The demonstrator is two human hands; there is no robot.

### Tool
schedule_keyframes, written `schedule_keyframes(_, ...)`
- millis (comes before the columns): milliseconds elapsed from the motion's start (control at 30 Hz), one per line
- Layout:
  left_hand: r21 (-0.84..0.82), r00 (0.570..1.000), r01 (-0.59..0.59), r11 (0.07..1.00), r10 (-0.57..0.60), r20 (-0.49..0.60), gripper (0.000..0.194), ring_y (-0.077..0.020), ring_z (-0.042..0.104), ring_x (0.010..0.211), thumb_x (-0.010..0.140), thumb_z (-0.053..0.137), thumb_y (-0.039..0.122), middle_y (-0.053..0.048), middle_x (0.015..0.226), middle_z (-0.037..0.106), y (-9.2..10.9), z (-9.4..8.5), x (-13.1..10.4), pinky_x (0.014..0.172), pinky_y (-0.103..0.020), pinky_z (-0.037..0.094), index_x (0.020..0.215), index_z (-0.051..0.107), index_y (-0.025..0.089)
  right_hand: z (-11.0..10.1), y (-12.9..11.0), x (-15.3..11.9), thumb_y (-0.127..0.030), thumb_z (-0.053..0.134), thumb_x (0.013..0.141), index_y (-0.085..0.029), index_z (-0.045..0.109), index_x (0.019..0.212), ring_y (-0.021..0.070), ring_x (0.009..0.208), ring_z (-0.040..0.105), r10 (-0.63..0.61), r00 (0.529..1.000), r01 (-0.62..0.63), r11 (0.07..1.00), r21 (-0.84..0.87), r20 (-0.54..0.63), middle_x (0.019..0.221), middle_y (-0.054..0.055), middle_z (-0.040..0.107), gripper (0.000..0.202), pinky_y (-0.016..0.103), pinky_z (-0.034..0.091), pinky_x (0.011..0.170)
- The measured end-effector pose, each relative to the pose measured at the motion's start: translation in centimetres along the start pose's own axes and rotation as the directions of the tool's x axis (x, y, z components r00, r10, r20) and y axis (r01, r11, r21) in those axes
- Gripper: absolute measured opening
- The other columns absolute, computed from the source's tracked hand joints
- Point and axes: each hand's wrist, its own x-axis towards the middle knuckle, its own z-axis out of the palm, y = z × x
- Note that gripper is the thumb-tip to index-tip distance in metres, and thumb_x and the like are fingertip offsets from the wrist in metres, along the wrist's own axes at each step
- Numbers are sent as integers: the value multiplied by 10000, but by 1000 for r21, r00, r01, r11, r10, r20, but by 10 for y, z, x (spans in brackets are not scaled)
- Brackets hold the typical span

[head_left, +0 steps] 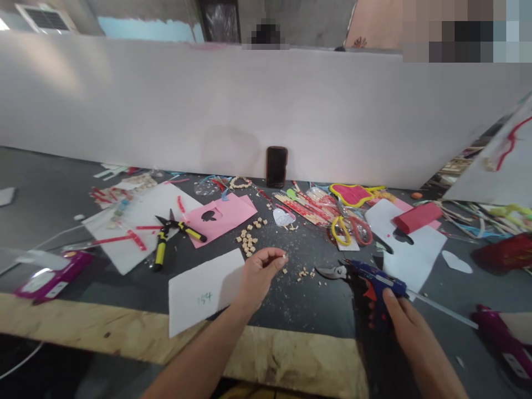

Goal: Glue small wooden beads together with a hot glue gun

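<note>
My left hand (260, 274) is closed in a pinch over the dark table, with a small pale wooden piece (284, 256) at its fingertips. Just behind it lies a pile of small wooden blocks (247, 243); loose wooden bits (305, 273) are scattered to its right. Wrapped round the handle of a blue glue gun (384, 281) is my right hand (401, 313). The gun's nozzle points left, and a clear glue stick (443, 309) sticks out of its rear. Metal cutter blades (332, 272) show beside the nozzle; their handles are hidden or unclear.
White paper marked "154" (203, 296), black-and-yellow pliers (160, 249) and pink paper (224, 213) lie left. Yellow-and-red scissors (343, 230) lie behind the glue gun. Purple glue guns (58, 277) sit at both sides. A phone (276, 166) leans on the white partition (166, 105).
</note>
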Motion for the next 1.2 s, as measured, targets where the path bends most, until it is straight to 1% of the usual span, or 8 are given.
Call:
schedule_keyframes(67, 21, 1000, -16, 1000, 17, -19, 175, -124, 556, 658, 675, 691, 305, -2, 710, 662, -1, -1, 1, 598, -213, 396, 788, 677, 172, -8, -3, 6, -559, 432, 787, -215, 597, 673, 256, 596, 636, -71, 997, 58, 947, -316, -30, 606, 77, 658, 399, 349, 474, 558)
schedule_keyframes(167, 58, 999, -31, 998, 32, -17, 164, -117, 539, 628, 682, 685, 305, 5, 692, 653, -2, -2, 0, 581, -211, 390, 777, 680, 172, -17, -11, 2, -554, 414, 788, -245, 543, 569, 255, 513, 599, -148, 987, 68, 743, -666, -64, 508, 65, 604, 400, 333, 410, 486)
schedule_keyframes(300, 42, 999, -29, 999, 28, 16, 158, -123, 551, 659, 705, 667, 297, -2, 722, 660, -1, -1, -2, 601, -212, 400, 801, 672, 171, -6, -24, -16, -514, 440, 797, -236, 589, 813, 255, 526, 598, -340, 928, 119, 652, -748, -149, 668, 103, 661, 315, 331, 380, 463)
schedule_keyframes(433, 5, 1000, -17, 1000, 17, 15, 145, -114, 547, 646, 709, 667, 287, 6, 704, 651, 2, -1, -4, 604, -209, 404, 794, 660, 170, 43, -43, -30, -365, 416, 870, -217, 575, 950, 213, 761, 617, -622, 762, 595, 565, -572, 180, 933, 89, 657, 231, 317, 456, 660)
schedule_keyframes(500, -18, 1000, -13, 1000, 13, -3, 143, -118, 556, 658, 704, 670, 283, 6, 709, 652, 4, -2, -4, 617, -214, 411, 793, 658, 171, 73, -54, -34, -293, 439, 880, -210, 585, 960, 218, 872, 581, -655, 675, 708, 444, -549, 340, 942, 75, 644, 186, 320, 440, 746)
schedule_keyframes(600, -83, 1000, -14, 996, 13, -19, 147, -132, 578, 708, 702, 671, 272, -4, 741, 660, 7, -3, -3, 666, -226, 429, 805, 655, 169, 108, -71, -35, -230, 496, 860, -208, 621, 891, 229, 867, 538, -654, 623, 739, 310, -598, 430, 879, 64, 641, 131, 339, 402, 758)
schedule_keyframes(933, -198, 999, -18, 980, 24, 29, 123, -120, 579, 694, 716, 654, 227, -12, 729, 641, 9, -3, -5, 653, -215, 449, 807, 638, 147, 147, -75, -28, -224, 507, 856, -209, 616, 832, 265, 887, 502, -665, 647, 698, 317, -642, 375, 882, 68, 654, 113, 355, 329, 660)
schedule_keyframes(1200, -134, 999, -22, 991, 27, 39, 122, -102, 563, 681, 725, 659, 236, -1, 732, 644, 7, -2, -4, 639, -192, 435, 816, 648, 154, 118, -74, -25, -213, 470, 862, -195, 600, 868, 184, 776, 591, -702, 603, 779, 416, -468, 379, 835, 46, 675, 131, 291, 441, 686)
